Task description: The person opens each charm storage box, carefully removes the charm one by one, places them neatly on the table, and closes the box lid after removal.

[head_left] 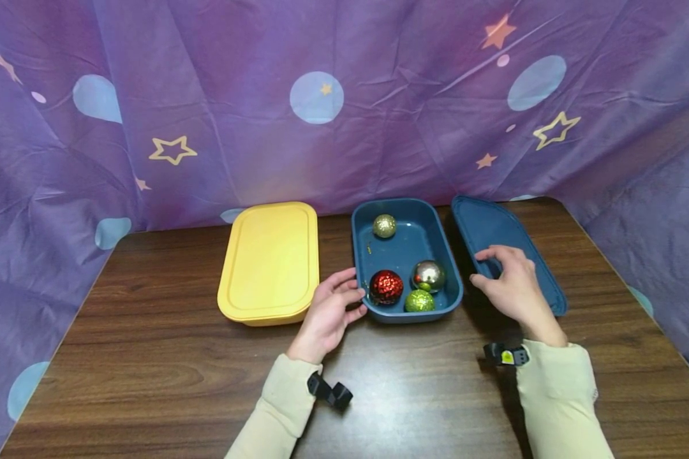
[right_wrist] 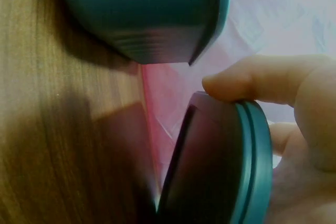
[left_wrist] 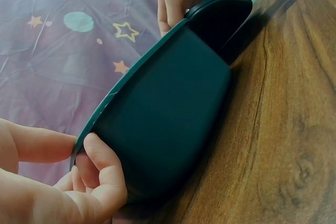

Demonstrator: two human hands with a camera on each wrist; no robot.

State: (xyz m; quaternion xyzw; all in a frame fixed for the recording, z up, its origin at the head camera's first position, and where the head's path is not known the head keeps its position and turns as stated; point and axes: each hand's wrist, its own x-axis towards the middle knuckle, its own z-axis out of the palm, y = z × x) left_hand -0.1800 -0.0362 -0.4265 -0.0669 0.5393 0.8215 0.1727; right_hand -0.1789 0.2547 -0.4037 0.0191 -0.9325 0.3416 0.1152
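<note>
A blue container [head_left: 404, 252] stands on the table with several ornament balls in it: a gold glitter ball [head_left: 385, 226] at the back, a red ball [head_left: 386, 287], a shiny silver ball [head_left: 428, 276] and a green glitter ball [head_left: 420, 301] near the front. My left hand [head_left: 330, 315] pinches the container's rim at its left front side, thumb above and fingers below, as the left wrist view shows. To the right, my right hand [head_left: 511, 287] grips the left edge of the matching blue lid [head_left: 494, 223], which tilts with that edge raised above the table.
A yellow container with its lid on [head_left: 272, 261] stands left of the blue one. The wooden table [head_left: 166, 357] ends at the back against a purple curtain [head_left: 252, 115] with stars and circles. Small black cameras sit at both wrists.
</note>
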